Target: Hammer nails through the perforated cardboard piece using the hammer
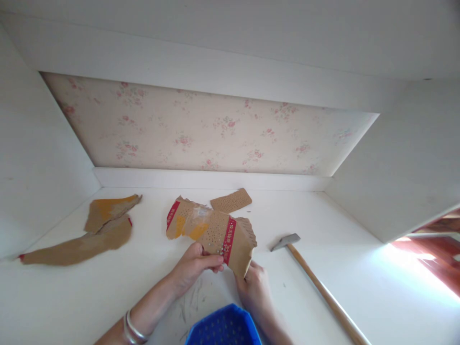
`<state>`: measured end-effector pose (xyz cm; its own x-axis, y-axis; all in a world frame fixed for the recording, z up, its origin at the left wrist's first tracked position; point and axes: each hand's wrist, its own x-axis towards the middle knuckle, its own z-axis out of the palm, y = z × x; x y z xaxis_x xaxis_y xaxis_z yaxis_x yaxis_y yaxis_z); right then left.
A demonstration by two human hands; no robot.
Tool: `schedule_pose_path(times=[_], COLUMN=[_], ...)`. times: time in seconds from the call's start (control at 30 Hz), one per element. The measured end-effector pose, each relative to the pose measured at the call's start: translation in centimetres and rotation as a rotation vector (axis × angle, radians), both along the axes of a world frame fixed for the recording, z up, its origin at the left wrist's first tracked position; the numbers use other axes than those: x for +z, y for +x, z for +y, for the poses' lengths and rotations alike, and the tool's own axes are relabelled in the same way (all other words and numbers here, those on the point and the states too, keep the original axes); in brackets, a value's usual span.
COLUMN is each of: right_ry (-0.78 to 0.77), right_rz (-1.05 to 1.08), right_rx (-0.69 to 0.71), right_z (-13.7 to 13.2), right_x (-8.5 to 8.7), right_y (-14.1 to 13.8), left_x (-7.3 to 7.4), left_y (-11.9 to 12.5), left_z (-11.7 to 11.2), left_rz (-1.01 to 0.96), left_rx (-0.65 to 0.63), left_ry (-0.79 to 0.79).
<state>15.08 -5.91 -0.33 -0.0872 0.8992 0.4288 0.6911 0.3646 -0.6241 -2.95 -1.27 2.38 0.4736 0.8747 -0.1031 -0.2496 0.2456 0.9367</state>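
Observation:
A torn piece of brown cardboard with red printed bands and yellow tape marks is held up over the white surface. Many small holes dot it, and several small silvery nail heads show near its lower edge. My left hand, with bangles on the wrist, has thumb and fingers closed at that lower edge beside the nail heads. Whether a nail is also between its fingers I cannot make out. My right hand grips the lower right corner, its fingertips partly hidden behind the cardboard. Below both hands is a blue perforated basket, cut off by the frame.
To the right lies a hammer with a wooden handle. A smaller holed cardboard piece lies behind the held one. Torn cardboard scraps lie at left. White panels enclose the surface, with floral wallpaper behind.

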Motion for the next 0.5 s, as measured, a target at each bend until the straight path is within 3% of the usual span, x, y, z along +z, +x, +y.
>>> schedule_pose_path(times=[0.3, 0.5], right_ry=[-0.004, -0.167], right_rz=[0.057, 0.199], right_rx=[0.023, 0.079], right_z=[0.08, 0.3], right_x=[-0.39, 0.22], right_y=[-0.17, -0.61], left_x=[0.26, -0.2], left_y=[0.16, 0.06], left_z=[-0.15, -0.14], left_rz=[0.065, 0.027], left_rx=[-0.051, -0.056], left_ry=[0.017, 0.014])
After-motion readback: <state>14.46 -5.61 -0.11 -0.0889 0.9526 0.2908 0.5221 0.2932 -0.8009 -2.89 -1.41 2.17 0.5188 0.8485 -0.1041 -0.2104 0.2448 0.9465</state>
